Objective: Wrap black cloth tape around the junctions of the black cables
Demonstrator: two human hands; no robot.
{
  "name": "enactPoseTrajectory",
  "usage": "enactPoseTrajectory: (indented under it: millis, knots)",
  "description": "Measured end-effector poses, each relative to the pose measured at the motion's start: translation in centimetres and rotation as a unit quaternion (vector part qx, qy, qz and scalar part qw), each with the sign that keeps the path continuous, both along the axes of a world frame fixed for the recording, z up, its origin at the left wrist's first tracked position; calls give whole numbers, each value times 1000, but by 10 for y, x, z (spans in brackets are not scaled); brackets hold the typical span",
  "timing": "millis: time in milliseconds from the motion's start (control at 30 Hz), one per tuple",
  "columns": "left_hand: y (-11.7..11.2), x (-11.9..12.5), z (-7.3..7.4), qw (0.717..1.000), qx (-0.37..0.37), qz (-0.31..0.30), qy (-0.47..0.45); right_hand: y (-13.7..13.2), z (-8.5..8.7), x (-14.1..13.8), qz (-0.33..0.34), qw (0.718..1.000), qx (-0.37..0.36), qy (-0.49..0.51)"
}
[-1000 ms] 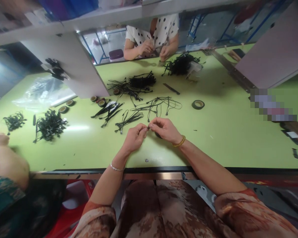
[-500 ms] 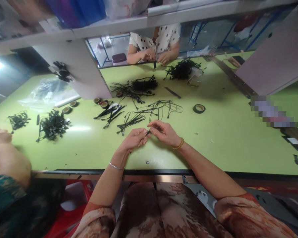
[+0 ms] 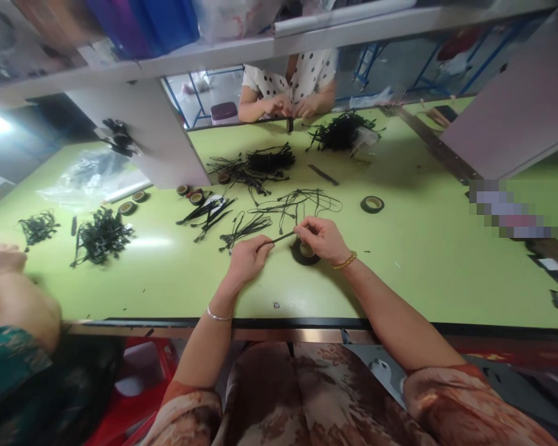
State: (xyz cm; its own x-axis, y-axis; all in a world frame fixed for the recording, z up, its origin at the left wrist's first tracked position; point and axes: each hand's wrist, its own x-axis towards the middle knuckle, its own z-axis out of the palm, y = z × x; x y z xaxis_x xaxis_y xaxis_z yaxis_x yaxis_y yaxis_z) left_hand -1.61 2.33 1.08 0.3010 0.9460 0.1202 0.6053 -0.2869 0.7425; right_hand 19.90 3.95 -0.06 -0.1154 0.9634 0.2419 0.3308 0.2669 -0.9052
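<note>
At the bottom centre of the frame, a brown floral garment (image 3: 270,393) sits below the front edge of the pale green desk (image 3: 437,266). Just above that edge is a small round metal-looking piece (image 3: 276,305).

Near the frame's centre, the left hand (image 3: 247,263), with a silver bangle (image 3: 218,316) at its wrist, has its fingers closed in a pinch on the lower left end of a thin black strip (image 3: 284,237). The right hand (image 3: 325,240), wearing a yellow beaded bracelet (image 3: 346,260), pinches the strip's upper right end between thumb and fingers. The strip's middle runs bare between the two sets of fingertips, slanting up to the right. A black tape roll with a tan core (image 3: 305,255) is below the right fingers, partly hidden; whether they grip it I cannot tell.

Just beyond the left hand lies a folded bundle of thin black cables (image 3: 247,227), with looser black cables (image 3: 307,199) above. Another black tape roll (image 3: 372,204) lies right of centre. Farther up are a tangled black cable pile (image 3: 265,160) and, at upper centre right, a denser black heap (image 3: 341,131). At the top centre, a person in a polka-dot shirt (image 3: 312,73) works across the desk.
</note>
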Motion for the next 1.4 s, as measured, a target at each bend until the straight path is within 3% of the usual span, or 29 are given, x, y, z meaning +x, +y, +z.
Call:
enactPoseTrajectory:
  millis: [100, 200, 367, 600, 667, 767, 833, 900, 1033, 1233, 1300, 1400]
  knots:
    - [3, -4, 3, 992, -109, -17, -60, 1, 0, 3, 17, 999, 25, -23]
    - [7, -10, 5, 966, -211, -56, -140, 3, -1, 5, 28, 998, 39, -32]
    - [11, -20, 6, 952, -221, -59, -205, 7, -5, 8, -8, 1000, 16, 1]
    - [16, -36, 6, 942, -256, -136, -166, 8, -5, 7, 20, 996, -22, 88]
    - [15, -33, 6, 956, -223, -140, -127, 8, -5, 6, 5, 997, -11, 73]
    - [8, -18, 5, 995, -43, -62, -58, 8, -5, 5, -22, 999, 24, 21]
    - [1, -4, 1, 994, 108, -13, 0, 7, -5, 2, -21, 999, 43, -2]
    - [-4, 7, -5, 980, 182, -4, 77, 5, -5, -2, -3, 999, 52, -12]
    - [-4, 10, -14, 977, 157, -8, 147, 3, -6, -5, 10, 998, 59, -31]
    - [-2, -2, -6, 996, 5, -90, -13, 2, -7, -5, 44, 998, 28, 21]
    - [0, -10, -1, 998, -9, -60, -30, 1, -9, -5, 38, 999, 26, 29]
    - [11, -32, 8, 997, 6, 78, 1, 4, -15, -3, -8, 999, 47, 14]
